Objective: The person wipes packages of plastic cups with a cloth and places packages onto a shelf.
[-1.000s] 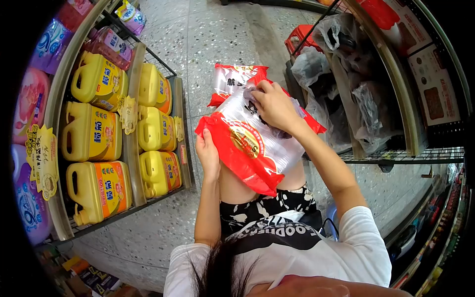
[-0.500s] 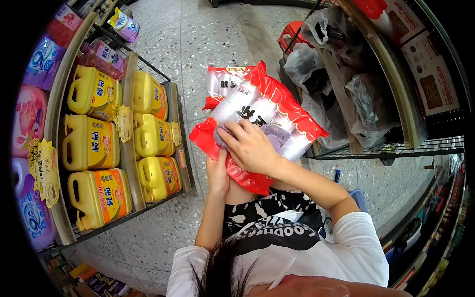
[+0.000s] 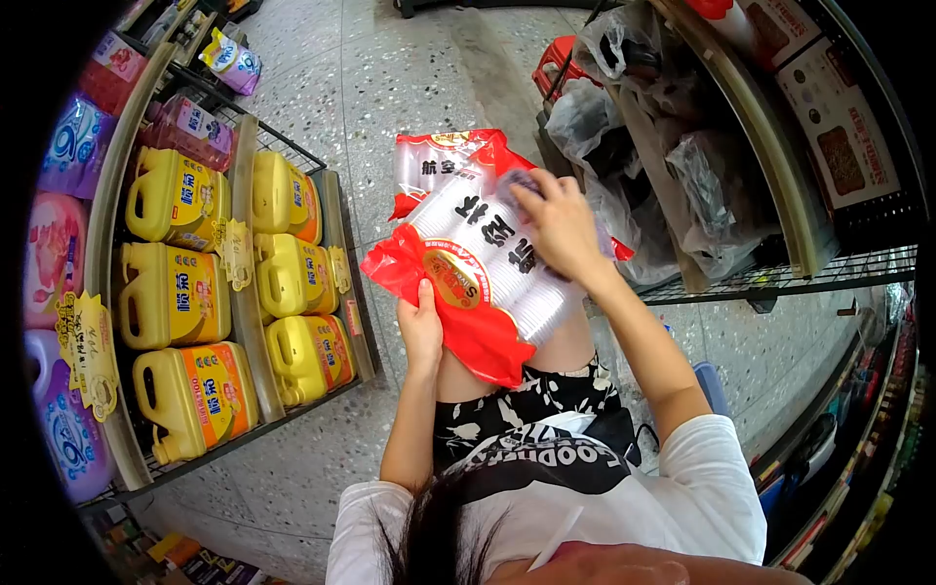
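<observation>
A red and clear bag of plastic cups (image 3: 487, 239), printed with large black characters, lies tilted above my lap. My left hand (image 3: 421, 327) grips its near red end, thumb on top and the other fingers hidden underneath. With my right hand (image 3: 564, 226) I press a purple-grey cloth (image 3: 517, 183) against the bag's far right part; the fingers curl over the cloth and cover some of the print. A second clear and red pack (image 3: 429, 168) shows beyond the bag's far left edge.
Yellow detergent jugs (image 3: 175, 295) fill the shelf rack on my left, beside purple and pink bottles. On the right, a rack (image 3: 673, 146) holds plastic-wrapped goods and boxes (image 3: 838, 136). A red stool-like object (image 3: 554, 66) stands beyond it on the speckled floor (image 3: 409, 78).
My right hand has wiped the cloth from the bag's near part toward its far right, uncovering the round logo and more black print. My left hand still holds the near end.
</observation>
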The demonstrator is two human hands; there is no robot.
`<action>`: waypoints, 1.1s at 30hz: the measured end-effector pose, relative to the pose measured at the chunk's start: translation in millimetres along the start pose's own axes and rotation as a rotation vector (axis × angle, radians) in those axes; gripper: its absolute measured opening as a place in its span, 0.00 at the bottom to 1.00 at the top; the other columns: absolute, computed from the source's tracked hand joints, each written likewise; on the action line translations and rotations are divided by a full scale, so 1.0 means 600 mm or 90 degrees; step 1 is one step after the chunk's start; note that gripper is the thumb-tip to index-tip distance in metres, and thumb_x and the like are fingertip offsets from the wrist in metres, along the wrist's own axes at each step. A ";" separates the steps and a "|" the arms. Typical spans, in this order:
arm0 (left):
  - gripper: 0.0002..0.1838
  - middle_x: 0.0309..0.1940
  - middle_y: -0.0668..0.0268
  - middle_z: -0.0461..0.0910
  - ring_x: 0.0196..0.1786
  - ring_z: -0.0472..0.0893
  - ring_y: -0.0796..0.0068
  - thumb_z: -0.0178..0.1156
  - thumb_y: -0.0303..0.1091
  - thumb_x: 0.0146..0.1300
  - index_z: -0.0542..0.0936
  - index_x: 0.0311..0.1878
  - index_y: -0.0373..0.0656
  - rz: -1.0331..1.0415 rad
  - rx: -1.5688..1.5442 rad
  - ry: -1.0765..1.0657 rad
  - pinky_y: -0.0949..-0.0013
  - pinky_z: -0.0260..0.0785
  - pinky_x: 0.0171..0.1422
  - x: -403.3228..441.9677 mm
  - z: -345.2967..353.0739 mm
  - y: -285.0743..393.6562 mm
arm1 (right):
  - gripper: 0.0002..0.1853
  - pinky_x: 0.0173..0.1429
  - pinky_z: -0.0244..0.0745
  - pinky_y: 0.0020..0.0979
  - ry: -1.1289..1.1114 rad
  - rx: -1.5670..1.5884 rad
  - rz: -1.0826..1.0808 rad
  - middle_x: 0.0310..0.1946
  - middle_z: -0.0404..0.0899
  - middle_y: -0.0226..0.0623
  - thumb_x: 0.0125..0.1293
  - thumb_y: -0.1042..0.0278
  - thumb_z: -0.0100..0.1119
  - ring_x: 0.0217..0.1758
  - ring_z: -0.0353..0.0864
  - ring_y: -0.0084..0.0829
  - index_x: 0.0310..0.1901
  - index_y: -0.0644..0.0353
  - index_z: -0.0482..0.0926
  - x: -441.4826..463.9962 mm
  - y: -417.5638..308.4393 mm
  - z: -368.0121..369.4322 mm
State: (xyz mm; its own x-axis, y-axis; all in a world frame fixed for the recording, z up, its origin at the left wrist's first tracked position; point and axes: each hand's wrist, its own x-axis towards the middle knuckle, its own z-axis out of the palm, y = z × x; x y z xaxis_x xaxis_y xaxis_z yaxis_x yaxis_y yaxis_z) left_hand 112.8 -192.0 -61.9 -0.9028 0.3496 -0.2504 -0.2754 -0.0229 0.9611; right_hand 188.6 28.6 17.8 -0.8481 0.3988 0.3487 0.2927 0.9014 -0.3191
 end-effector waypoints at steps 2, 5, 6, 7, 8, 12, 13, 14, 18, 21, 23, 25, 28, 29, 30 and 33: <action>0.14 0.49 0.63 0.81 0.48 0.78 0.76 0.51 0.34 0.75 0.76 0.55 0.33 -0.002 -0.007 -0.002 0.69 0.70 0.55 0.001 0.003 0.003 | 0.21 0.56 0.73 0.44 0.001 -0.012 0.035 0.58 0.74 0.40 0.55 0.76 0.55 0.52 0.74 0.48 0.52 0.55 0.82 -0.002 0.030 0.006; 0.14 0.44 0.64 0.83 0.42 0.79 0.78 0.51 0.35 0.75 0.78 0.50 0.32 0.021 -0.031 0.016 0.71 0.71 0.49 0.000 0.008 0.000 | 0.21 0.55 0.74 0.44 0.019 -0.065 0.086 0.58 0.74 0.42 0.55 0.76 0.54 0.51 0.74 0.49 0.53 0.55 0.82 -0.007 0.045 0.010; 0.14 0.45 0.63 0.82 0.44 0.79 0.78 0.51 0.35 0.75 0.78 0.51 0.32 0.018 -0.032 0.015 0.71 0.71 0.50 0.003 0.007 -0.004 | 0.22 0.54 0.74 0.44 0.021 -0.081 0.102 0.58 0.74 0.42 0.55 0.76 0.54 0.51 0.74 0.49 0.53 0.56 0.82 -0.008 0.044 0.010; 0.15 0.46 0.63 0.82 0.45 0.79 0.78 0.51 0.35 0.75 0.77 0.52 0.33 0.016 -0.033 0.013 0.70 0.71 0.52 0.004 0.006 -0.007 | 0.22 0.54 0.75 0.44 0.022 -0.098 0.119 0.58 0.74 0.43 0.55 0.76 0.54 0.51 0.74 0.49 0.53 0.56 0.82 -0.010 0.042 0.011; 0.15 0.47 0.63 0.82 0.46 0.78 0.77 0.51 0.35 0.75 0.77 0.53 0.33 0.012 -0.036 0.010 0.70 0.71 0.53 0.003 0.004 -0.009 | 0.22 0.53 0.75 0.43 0.024 -0.114 0.135 0.58 0.74 0.43 0.54 0.76 0.54 0.50 0.74 0.50 0.53 0.57 0.82 -0.014 0.040 0.010; 0.15 0.50 0.63 0.81 0.49 0.78 0.76 0.51 0.35 0.75 0.76 0.55 0.33 0.009 -0.029 0.007 0.69 0.70 0.57 0.005 0.000 -0.010 | 0.22 0.52 0.76 0.42 0.007 -0.062 0.047 0.57 0.74 0.43 0.52 0.77 0.55 0.49 0.73 0.48 0.51 0.59 0.81 -0.037 0.006 -0.014; 0.15 0.51 0.63 0.81 0.50 0.78 0.76 0.51 0.34 0.75 0.76 0.56 0.33 0.010 -0.022 0.006 0.69 0.69 0.57 0.005 0.000 -0.011 | 0.22 0.51 0.76 0.42 0.005 -0.052 0.033 0.57 0.74 0.43 0.51 0.77 0.56 0.49 0.73 0.48 0.51 0.59 0.81 -0.046 -0.006 -0.016; 0.15 0.51 0.63 0.81 0.50 0.78 0.76 0.51 0.34 0.75 0.76 0.56 0.34 0.006 -0.019 0.009 0.69 0.69 0.57 0.005 0.000 -0.012 | 0.22 0.51 0.75 0.42 0.005 -0.042 0.018 0.56 0.75 0.43 0.50 0.77 0.57 0.49 0.73 0.47 0.51 0.60 0.81 -0.054 -0.018 -0.017; 0.15 0.50 0.63 0.81 0.50 0.78 0.75 0.51 0.34 0.75 0.76 0.55 0.34 0.002 -0.023 0.025 0.69 0.69 0.57 -0.002 0.008 0.001 | 0.23 0.52 0.74 0.40 -0.013 -0.035 -0.025 0.55 0.74 0.42 0.49 0.75 0.58 0.49 0.72 0.46 0.52 0.61 0.80 -0.078 -0.056 -0.027; 0.14 0.49 0.64 0.81 0.49 0.78 0.76 0.51 0.34 0.75 0.76 0.55 0.34 0.000 -0.013 0.022 0.69 0.70 0.56 -0.001 0.008 -0.003 | 0.26 0.52 0.75 0.38 -0.082 0.014 -0.067 0.57 0.73 0.39 0.46 0.76 0.59 0.50 0.72 0.44 0.53 0.60 0.80 -0.098 -0.090 -0.027; 0.14 0.48 0.64 0.81 0.48 0.78 0.76 0.51 0.34 0.75 0.76 0.54 0.34 0.002 -0.003 0.017 0.69 0.70 0.55 0.003 0.006 -0.011 | 0.26 0.52 0.75 0.38 -0.100 0.071 -0.098 0.58 0.73 0.38 0.46 0.76 0.59 0.50 0.71 0.44 0.53 0.60 0.79 -0.117 -0.119 -0.022; 0.14 0.47 0.64 0.81 0.47 0.78 0.77 0.51 0.33 0.75 0.77 0.53 0.34 0.008 0.003 0.014 0.70 0.70 0.54 0.006 0.008 -0.013 | 0.27 0.52 0.75 0.38 -0.110 0.094 -0.132 0.58 0.72 0.38 0.45 0.75 0.59 0.50 0.71 0.44 0.53 0.59 0.79 -0.130 -0.135 -0.015; 0.13 0.47 0.62 0.82 0.47 0.79 0.75 0.51 0.33 0.74 0.77 0.52 0.33 0.030 0.119 0.037 0.69 0.70 0.53 -0.003 0.015 0.005 | 0.27 0.53 0.75 0.38 -0.108 0.087 -0.152 0.58 0.72 0.38 0.45 0.74 0.60 0.51 0.71 0.44 0.53 0.59 0.79 -0.136 -0.141 -0.011; 0.14 0.47 0.61 0.82 0.47 0.79 0.73 0.51 0.33 0.74 0.77 0.52 0.33 0.045 0.144 0.044 0.68 0.70 0.54 -0.003 0.014 0.007 | 0.27 0.53 0.75 0.38 -0.104 0.087 -0.137 0.58 0.72 0.38 0.45 0.74 0.60 0.51 0.71 0.44 0.53 0.59 0.79 -0.132 -0.137 -0.015; 0.14 0.47 0.60 0.82 0.47 0.80 0.72 0.51 0.33 0.74 0.77 0.52 0.32 0.060 0.169 0.052 0.67 0.70 0.54 -0.002 0.014 0.008 | 0.27 0.54 0.75 0.39 -0.099 0.088 -0.122 0.58 0.72 0.38 0.45 0.74 0.60 0.51 0.71 0.45 0.53 0.59 0.79 -0.126 -0.133 -0.022; 0.14 0.48 0.58 0.83 0.48 0.81 0.69 0.51 0.33 0.74 0.77 0.52 0.32 0.112 0.173 0.067 0.66 0.70 0.55 0.003 0.014 -0.001 | 0.26 0.55 0.74 0.40 -0.081 0.026 -0.047 0.59 0.72 0.38 0.46 0.76 0.59 0.52 0.71 0.46 0.53 0.57 0.80 -0.103 -0.092 -0.033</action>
State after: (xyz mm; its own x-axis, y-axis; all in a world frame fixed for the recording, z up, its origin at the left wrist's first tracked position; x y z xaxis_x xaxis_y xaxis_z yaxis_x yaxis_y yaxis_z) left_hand 114.0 -183.6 -61.9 -0.9617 0.2634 -0.0755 -0.0275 0.1815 0.9830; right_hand 233.8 -42.8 31.4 -0.9168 0.3047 0.2583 0.2114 0.9188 -0.3334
